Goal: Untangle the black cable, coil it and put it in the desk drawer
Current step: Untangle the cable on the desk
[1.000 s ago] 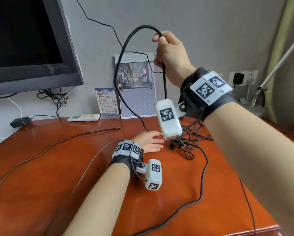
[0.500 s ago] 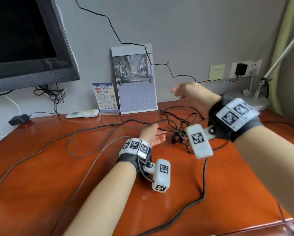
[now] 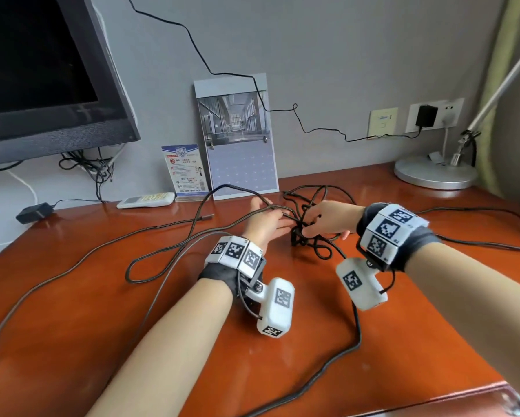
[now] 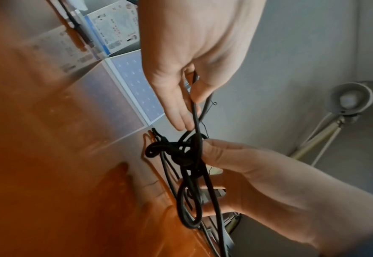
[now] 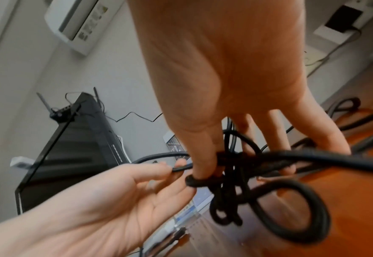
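Observation:
The black cable lies tangled in a knot (image 3: 302, 239) at the middle of the wooden desk (image 3: 132, 341). Long strands run off left (image 3: 72, 266), right (image 3: 493, 242) and toward the front edge (image 3: 328, 365). My left hand (image 3: 270, 219) is just left of the knot and pinches one strand between thumb and fingers (image 5: 179, 167). My right hand (image 3: 315, 224) comes in from the right, its fingers curled into the knot (image 5: 231, 173) and gripping it (image 4: 187, 156). The knot is lifted slightly off the desk. No drawer shows.
A dark monitor (image 3: 42, 70) stands at the back left, with a white remote (image 3: 145, 200), a leaflet (image 3: 186, 170) and a calendar (image 3: 240, 145) along the wall. A lamp base (image 3: 433, 173) sits back right under wall sockets (image 3: 425, 115). A thin wire (image 3: 322, 130) hangs on the wall.
My right hand, which held a cable loop high in the air, let it fall, came down and now grips the knot. My left hand took hold of a strand.

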`<state>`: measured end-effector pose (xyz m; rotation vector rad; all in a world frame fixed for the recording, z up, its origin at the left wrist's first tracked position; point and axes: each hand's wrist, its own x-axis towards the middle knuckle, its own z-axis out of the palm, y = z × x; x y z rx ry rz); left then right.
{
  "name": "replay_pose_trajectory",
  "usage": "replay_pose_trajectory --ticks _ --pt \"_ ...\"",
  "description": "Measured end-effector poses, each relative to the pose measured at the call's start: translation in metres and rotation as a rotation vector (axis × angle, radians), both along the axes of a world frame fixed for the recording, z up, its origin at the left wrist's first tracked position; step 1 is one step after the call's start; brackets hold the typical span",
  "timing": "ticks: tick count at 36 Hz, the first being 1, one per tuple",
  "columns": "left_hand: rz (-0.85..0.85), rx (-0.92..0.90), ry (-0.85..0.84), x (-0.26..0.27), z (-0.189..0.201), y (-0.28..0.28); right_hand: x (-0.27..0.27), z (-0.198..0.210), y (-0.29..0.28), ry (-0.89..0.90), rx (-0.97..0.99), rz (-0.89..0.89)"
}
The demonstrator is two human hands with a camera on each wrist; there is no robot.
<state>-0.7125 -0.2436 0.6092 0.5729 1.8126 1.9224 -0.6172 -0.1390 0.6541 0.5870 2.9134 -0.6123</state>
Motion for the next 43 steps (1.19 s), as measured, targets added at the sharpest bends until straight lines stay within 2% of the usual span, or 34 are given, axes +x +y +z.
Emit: replay_pose_trajectory --ticks 6,10,14,16,19,23,26,28,30,33,35,37,40,41,43 --pt "0.11 -0.012 0.241 -0.003 0.019 0.001 -0.011 -0.005 -0.004 0.209 -0.22 -0.111" --pt "0.085 -0.075 0.413 -0.006 0.03 -0.004 -0.018 0.001 -0.009 0.313 -0.39 -0.111" --pt "0.102 -0.11 0.536 -0.01 0.038 -0.013 -0.02 0.008 -0.014 0.401 -0.449 -0.111" --pt "0.117 -0.136 0.601 -0.01 0.042 -0.016 -0.022 0.01 -0.016 0.379 -0.461 -0.112" --pt "0.151 -0.17 0.647 -0.008 0.048 -0.021 -0.022 0.011 -0.02 0.325 -0.414 -0.034" --pt "0.256 -0.167 0.679 -0.015 0.049 -0.029 -0.026 0.004 -0.023 0.462 -0.359 -0.05" --pt "0.364 -0.112 0.569 -0.042 0.049 -0.045 -0.03 -0.005 -0.01 0.596 -0.278 -0.14" --pt "0.479 -0.049 0.447 -0.066 0.05 -0.064 -0.026 -0.01 0.001 0.607 -0.224 -0.149" --pt "0.653 -0.08 0.39 -0.086 0.051 -0.085 -0.02 -0.013 0.011 0.588 -0.143 -0.164" --pt "0.884 -0.128 0.447 -0.1 0.055 -0.109 -0.014 -0.015 0.022 0.55 -0.034 -0.204" --pt "0.953 -0.147 0.515 -0.101 0.06 -0.124 -0.01 -0.015 0.026 0.517 0.026 -0.25" --pt "0.995 -0.193 0.662 -0.109 0.06 -0.143 -0.005 -0.014 0.032 0.478 0.072 -0.305" --pt "0.903 -0.378 0.969 -0.125 0.058 -0.169 0.0 -0.013 0.042 0.463 0.122 -0.354" --pt "0.819 -0.448 1.079 -0.126 0.057 -0.176 0.001 -0.013 0.044 0.464 0.126 -0.374" --pt "0.594 -0.6 1.16 -0.121 0.057 -0.184 0.001 -0.012 0.047 0.482 0.101 -0.404"
